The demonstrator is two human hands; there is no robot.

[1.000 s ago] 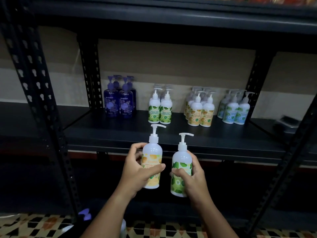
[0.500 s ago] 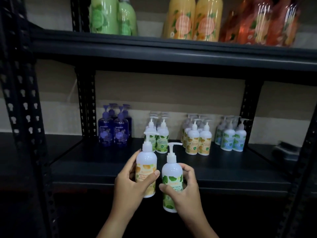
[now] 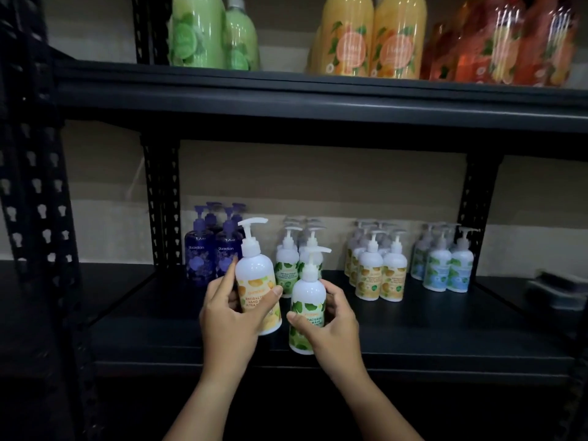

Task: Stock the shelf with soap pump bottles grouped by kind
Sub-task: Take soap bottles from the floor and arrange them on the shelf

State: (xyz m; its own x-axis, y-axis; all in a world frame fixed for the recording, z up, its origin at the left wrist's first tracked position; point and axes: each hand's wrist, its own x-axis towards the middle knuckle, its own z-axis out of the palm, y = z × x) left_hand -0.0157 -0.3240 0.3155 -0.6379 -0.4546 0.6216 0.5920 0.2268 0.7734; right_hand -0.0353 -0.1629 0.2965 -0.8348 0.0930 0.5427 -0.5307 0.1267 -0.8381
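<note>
Above dark shelf (image 3: 413, 326), left hand (image 3: 227, 316) grips upright yellow bottle (image 3: 256, 281), right hand (image 3: 331, 329) green bottle (image 3: 307, 300).

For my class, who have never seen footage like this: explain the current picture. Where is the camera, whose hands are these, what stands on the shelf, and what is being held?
There is no machine here. The camera sits on a person's head and looks forward and down, so the two bare arms reaching up from the bottom are that person's own.

The left hand grips an orange-label bottle. The right hand grips a green-label bottle. Both are white pump bottles, held upright over the front of the dark shelf.

At the back of that shelf stand four groups, left to right: purple bottles, green-label group, orange-label group, blue-label group. Each held bottle looks to match one group.

The shelf above carries bigger green, orange and red bottles.
</note>
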